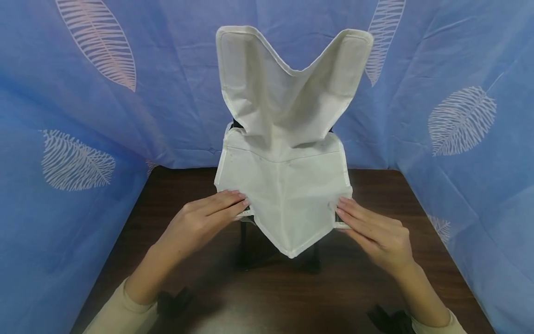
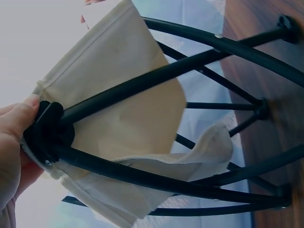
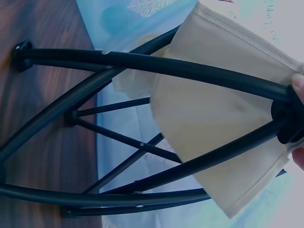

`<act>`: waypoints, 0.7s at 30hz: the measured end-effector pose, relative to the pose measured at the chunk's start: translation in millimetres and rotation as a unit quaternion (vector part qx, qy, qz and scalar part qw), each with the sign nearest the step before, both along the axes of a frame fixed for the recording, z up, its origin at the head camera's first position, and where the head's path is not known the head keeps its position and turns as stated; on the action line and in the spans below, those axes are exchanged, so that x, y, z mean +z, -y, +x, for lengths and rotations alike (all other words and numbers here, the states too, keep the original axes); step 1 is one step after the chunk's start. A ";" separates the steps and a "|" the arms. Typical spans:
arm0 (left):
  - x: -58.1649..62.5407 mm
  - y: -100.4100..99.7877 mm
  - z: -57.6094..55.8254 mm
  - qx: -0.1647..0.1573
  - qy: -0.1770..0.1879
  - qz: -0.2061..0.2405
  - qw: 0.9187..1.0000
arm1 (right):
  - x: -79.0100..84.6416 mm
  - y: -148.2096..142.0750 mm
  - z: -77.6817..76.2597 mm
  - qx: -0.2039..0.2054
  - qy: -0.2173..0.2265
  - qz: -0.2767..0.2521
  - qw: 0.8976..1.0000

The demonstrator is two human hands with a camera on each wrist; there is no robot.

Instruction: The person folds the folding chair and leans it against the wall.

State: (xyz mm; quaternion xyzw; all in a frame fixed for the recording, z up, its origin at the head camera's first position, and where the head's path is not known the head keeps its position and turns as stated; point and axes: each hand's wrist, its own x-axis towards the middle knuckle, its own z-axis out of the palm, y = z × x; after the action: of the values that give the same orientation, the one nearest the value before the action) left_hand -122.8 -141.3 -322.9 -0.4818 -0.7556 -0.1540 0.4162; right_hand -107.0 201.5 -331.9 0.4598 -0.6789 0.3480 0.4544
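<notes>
Head view, white fabric [image 1: 283,190] gripped by left hand [image 1: 202,220] and right hand [image 1: 379,232]

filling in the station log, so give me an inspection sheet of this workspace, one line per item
Surface: dark wood-grain table.
Job's things: white fabric cover on a black tubular frame, which stands on the table.
Clutter: nothing seen.
Hands: left hand grips the cover's near left corner; right hand grips the near right corner; a dark piece sits by each wrist, nature unclear.
Cables: nothing seen.
Surroundings: blue cloth with pale leaf prints behind and on both sides.
</notes>
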 end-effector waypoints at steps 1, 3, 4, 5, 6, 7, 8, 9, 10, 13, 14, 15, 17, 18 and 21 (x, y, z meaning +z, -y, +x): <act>1.8 -1.8 -0.6 0.001 -0.003 -0.001 1.000 | 1.6 0.9 -1.0 0.003 -0.001 0.000 1.000; 5.1 -4.8 -1.4 0.004 -0.006 -0.005 1.000 | 4.8 3.2 -2.9 0.012 -0.001 0.000 1.000; 6.8 -6.4 -1.7 0.004 -0.008 -0.006 1.000 | 6.6 4.7 -3.8 0.017 -0.002 0.000 1.000; 8.4 -7.8 -1.8 0.004 -0.010 -0.007 1.000 | 8.0 6.1 -4.9 0.022 -0.001 0.000 1.000; 10.1 -9.4 -1.7 0.004 -0.013 -0.007 1.000 | 9.3 7.9 -6.2 0.028 -0.002 -0.002 1.000; 11.4 -10.7 -1.7 0.005 -0.012 -0.008 1.000 | 10.4 9.5 -7.5 0.034 -0.002 -0.002 0.999; 12.8 -11.9 -1.8 0.005 -0.012 -0.009 1.000 | 11.4 10.9 -8.6 0.037 -0.003 -0.001 0.999; 14.1 -13.1 -1.9 0.003 -0.013 -0.007 1.000 | 12.3 12.2 -9.7 0.041 -0.003 -0.001 0.999; 15.4 -14.2 -1.9 0.002 -0.013 -0.007 1.000 | 13.1 13.4 -10.7 0.044 -0.003 0.000 0.999; 19.9 -17.1 -1.7 0.004 -0.012 -0.011 1.000 | 14.7 16.8 -13.5 0.052 -0.006 0.001 0.999; 21.5 -18.0 -1.7 0.005 -0.012 -0.013 1.000 | 15.1 17.8 -14.3 0.053 -0.008 0.002 0.999; 23.0 -19.0 -1.6 0.007 -0.012 -0.015 1.000 | 15.6 18.8 -15.1 0.054 -0.008 0.002 0.999; 26.0 -21.2 -1.6 0.006 -0.008 -0.020 1.000 | 16.6 21.3 -16.8 0.055 -0.010 0.002 0.998; 27.2 -22.6 -1.8 0.006 -0.009 -0.021 1.000 | 17.1 22.8 -17.6 0.057 -0.011 0.002 0.998; 30.2 -28.3 -2.6 0.005 -0.009 -0.021 1.000 | 18.9 28.3 -19.8 0.060 -0.015 0.000 0.998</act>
State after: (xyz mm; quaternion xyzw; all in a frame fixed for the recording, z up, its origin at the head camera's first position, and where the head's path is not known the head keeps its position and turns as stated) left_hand -125.4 -113.0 -292.8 -0.4880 -0.7576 -0.1314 0.4131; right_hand -126.8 173.1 -313.0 0.5050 -0.6435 0.3678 0.4423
